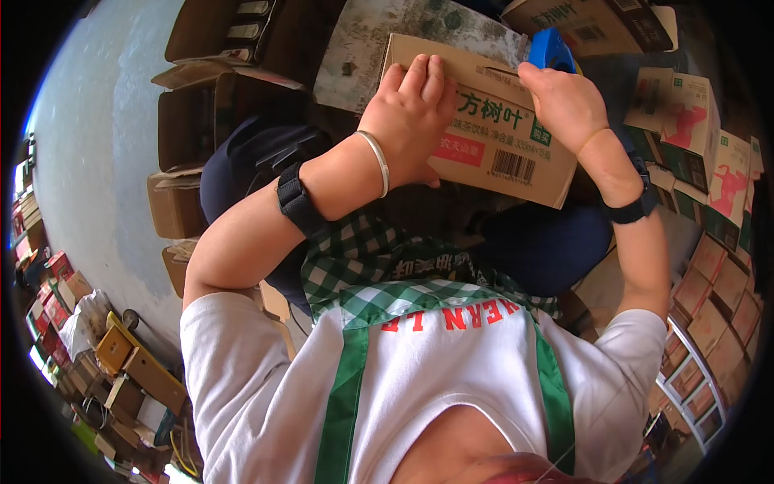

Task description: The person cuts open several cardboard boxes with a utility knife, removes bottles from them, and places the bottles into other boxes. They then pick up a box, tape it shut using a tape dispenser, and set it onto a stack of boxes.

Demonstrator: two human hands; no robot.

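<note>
A brown cardboard carton [476, 145] with green Chinese lettering, a red label and a barcode sits tilted in front of me. My left hand [413, 113] lies across its left part, fingers stretched toward the far edge and thumb near the lower edge. At the carton's upper right, my right hand [564, 105] is closed around a blue tool [552, 50] that looks like a tape dispenser; most of its grip is hidden by the hand. The far flap beside the right thumb has a dark gap along it.
Open cartons [193, 121] stand stacked on my left by a grey wall [105, 161]. A stained pale board [355, 60] lies behind the carton. More printed cartons [685, 121] are piled on the right, above a metal ladder-like frame [697, 387]. Another carton [588, 24] stands at the far right.
</note>
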